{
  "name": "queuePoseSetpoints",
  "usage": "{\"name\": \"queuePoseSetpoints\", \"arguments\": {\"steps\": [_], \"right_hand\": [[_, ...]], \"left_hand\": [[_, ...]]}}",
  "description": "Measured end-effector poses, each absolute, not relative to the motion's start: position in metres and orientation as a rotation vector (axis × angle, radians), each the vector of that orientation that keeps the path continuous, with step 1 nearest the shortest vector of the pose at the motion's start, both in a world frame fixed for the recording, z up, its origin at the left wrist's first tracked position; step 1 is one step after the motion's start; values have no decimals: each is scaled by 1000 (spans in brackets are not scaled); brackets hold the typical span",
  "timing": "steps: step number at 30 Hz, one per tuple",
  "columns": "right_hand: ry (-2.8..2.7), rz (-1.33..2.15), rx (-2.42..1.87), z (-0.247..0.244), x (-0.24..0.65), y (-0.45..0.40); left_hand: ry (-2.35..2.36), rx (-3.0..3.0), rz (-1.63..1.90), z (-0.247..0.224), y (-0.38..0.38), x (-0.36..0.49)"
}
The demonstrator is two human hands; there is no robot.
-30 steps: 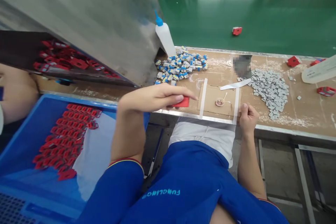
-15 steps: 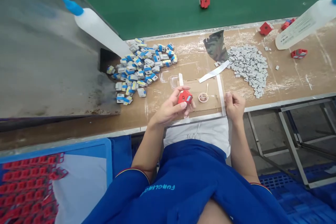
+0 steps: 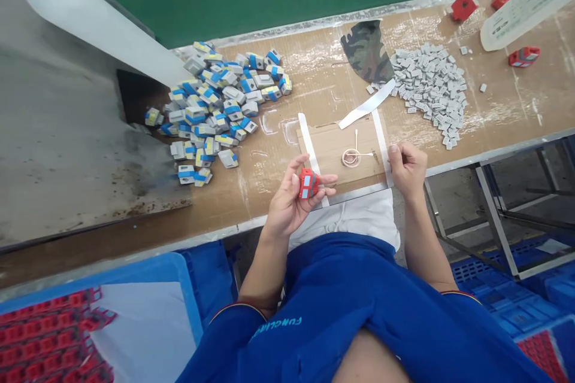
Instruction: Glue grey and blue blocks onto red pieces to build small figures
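Note:
My left hand (image 3: 287, 200) holds a small red toy vehicle (image 3: 308, 184) with pale windows and a grey band, over the left edge of a taped cardboard sheet (image 3: 327, 137). Its thumb and fingers are about the toy, two fingers stretched out past it. At the sheet's right edge, my right hand (image 3: 408, 169) is curled into a fist; whatever is inside, if anything, stays hidden. Between the hands a small round dish (image 3: 351, 158) stands on the cardboard, with cotton swabs (image 3: 356, 139) lying across it.
Grey, blue and yellow blocks (image 3: 220, 111) are heaped at left beside a white bottle (image 3: 103, 24). Small grey pieces (image 3: 431, 87) lie at right near camouflage cloth (image 3: 367, 51). Another bottle (image 3: 525, 6) and red toys (image 3: 523, 57) stand farther right. A blue tray (image 3: 184, 287) holds red parts.
The red toy vehicle has turned in my left hand, its windows now facing up, and the fingers have opened out more. My right hand stays a fist. The camera view has shifted.

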State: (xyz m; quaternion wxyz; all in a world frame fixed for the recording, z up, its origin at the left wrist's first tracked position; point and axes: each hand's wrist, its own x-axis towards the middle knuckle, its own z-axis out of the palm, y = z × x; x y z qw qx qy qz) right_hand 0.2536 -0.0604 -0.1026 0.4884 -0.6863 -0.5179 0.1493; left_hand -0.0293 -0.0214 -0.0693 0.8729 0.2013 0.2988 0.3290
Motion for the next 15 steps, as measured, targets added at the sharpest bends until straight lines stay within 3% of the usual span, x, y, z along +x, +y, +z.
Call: {"name": "queuePoseSetpoints", "arguments": {"steps": [9,15], "right_hand": [[-1240,397,-1689,-97,252,-62],[-1315,636,-1477,-95,247,-66]], "left_hand": [[545,614,629,-76,-22,-33],[681,775,754,-84,-22,-24]]}}
